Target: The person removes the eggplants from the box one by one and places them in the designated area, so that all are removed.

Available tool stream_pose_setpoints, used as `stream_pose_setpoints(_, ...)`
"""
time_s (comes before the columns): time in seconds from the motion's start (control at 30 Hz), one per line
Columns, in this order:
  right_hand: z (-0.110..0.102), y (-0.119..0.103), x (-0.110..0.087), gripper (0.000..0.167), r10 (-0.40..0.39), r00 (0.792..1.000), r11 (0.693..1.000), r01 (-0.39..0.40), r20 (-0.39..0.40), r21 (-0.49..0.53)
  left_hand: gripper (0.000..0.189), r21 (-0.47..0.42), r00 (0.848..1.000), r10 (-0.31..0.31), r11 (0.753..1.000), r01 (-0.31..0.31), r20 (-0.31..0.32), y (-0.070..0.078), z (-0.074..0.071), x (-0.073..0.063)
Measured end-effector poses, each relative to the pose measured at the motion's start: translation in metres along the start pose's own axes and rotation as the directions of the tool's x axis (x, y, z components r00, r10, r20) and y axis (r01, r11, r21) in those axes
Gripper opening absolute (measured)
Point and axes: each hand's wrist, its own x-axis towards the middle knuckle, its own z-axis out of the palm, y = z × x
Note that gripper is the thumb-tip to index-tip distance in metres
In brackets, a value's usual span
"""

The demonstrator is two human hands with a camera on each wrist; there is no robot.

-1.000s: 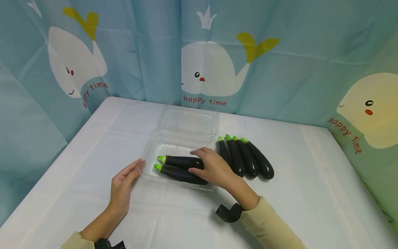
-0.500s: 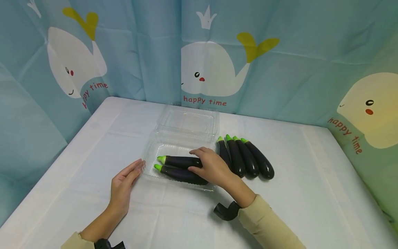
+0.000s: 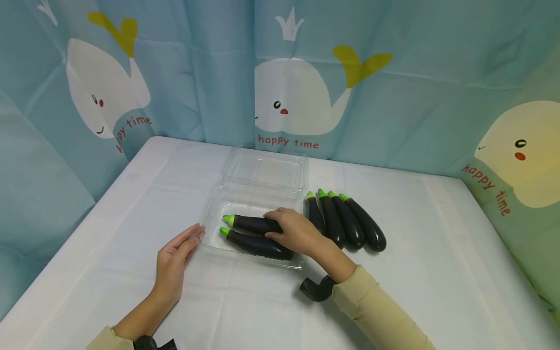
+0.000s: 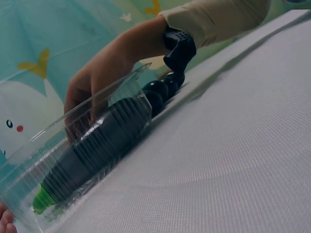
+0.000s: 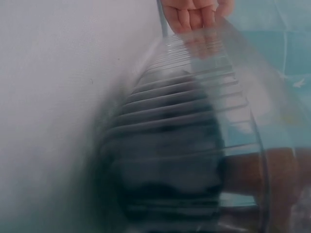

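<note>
A clear plastic clamshell box (image 3: 242, 207) lies open on the table, its lid folded back. Two dark eggplants with green stems lie in its base, side by side. My right hand (image 3: 302, 233) reaches in from the right and grips the blunt end of the far eggplant (image 3: 251, 223). Nearer me, the other eggplant (image 3: 258, 245) rests along the front wall; the left wrist view shows it through the ribbed plastic. My left hand (image 3: 172, 262) touches the box's left edge with its fingers fairly straight. In the right wrist view, those left fingertips (image 5: 194, 19) show at the box's far end.
Several more eggplants (image 3: 345, 221) lie in a fanned row just right of the box. The lid (image 3: 264, 170) stretches toward the back edge of the white-covered table (image 3: 437, 272). A blue curtain (image 3: 210, 73) with whale prints hangs behind.
Both eggplants in the box have shifted slightly, their stem ends moving a little away from me. My right forearm has moved slightly forward and left. The left hand stays put.
</note>
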Motion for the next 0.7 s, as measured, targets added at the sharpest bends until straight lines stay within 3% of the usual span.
stream_pose_setpoints(0.23, -0.003, 0.001, -0.001, 0.043, -0.056, 0.998, 0.998, 0.055, -0.019, -0.015, 0.036, 0.002, 1.0, -0.012, 1.0, 0.012, 0.003, 0.004, 0.002, 0.0)
stream_pose_setpoints(0.5, -0.024, 0.001, -0.014, 0.046, -0.066, 0.981, 0.992, 0.084, -0.182, 0.092, 0.037, 0.009, 0.999, -0.048, 0.999, 0.048, -0.001, 0.006, 0.002, -0.001)
stream_pose_setpoints(0.7, -0.033, 0.003, -0.021, 0.046, -0.074, 0.969, 0.99, 0.099, -0.236, 0.097, 0.036, 0.021, 0.999, -0.043, 0.999, 0.043, 0.005, 0.004, -0.001, -0.001)
